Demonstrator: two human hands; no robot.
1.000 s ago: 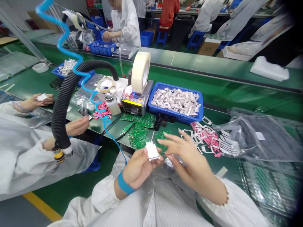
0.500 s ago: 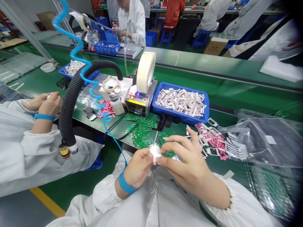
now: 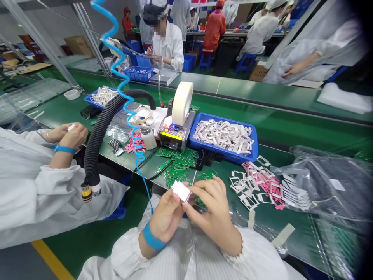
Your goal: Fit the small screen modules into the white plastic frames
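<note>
A small white rectangular part [image 3: 181, 191] with a pinkish edge is held up in front of my body. My left hand [image 3: 165, 213], with a blue wrist strap [image 3: 154, 235] at its wrist, pinches it from the left and below. On the right edge, the thumb and fingertips of my right hand [image 3: 212, 202] close on the same part. Beyond my hands lie several green circuit boards [image 3: 177, 165]. To the right are loose white frames [image 3: 247, 186] and pink strips [image 3: 264, 177].
A blue bin [image 3: 223, 155] full of white frames stands beside a tape dispenser [image 3: 176, 136]. A black hose [image 3: 97, 136] and coiled blue cord [image 3: 128, 77] hang at left. A co-worker's hands [image 3: 71, 136] work there. A plastic bag [image 3: 323, 175] lies right.
My right hand has drawn in, its raised fingers now curled toward the white part. The part is turned flatter, showing more of its white face. My view has shifted slightly.
</note>
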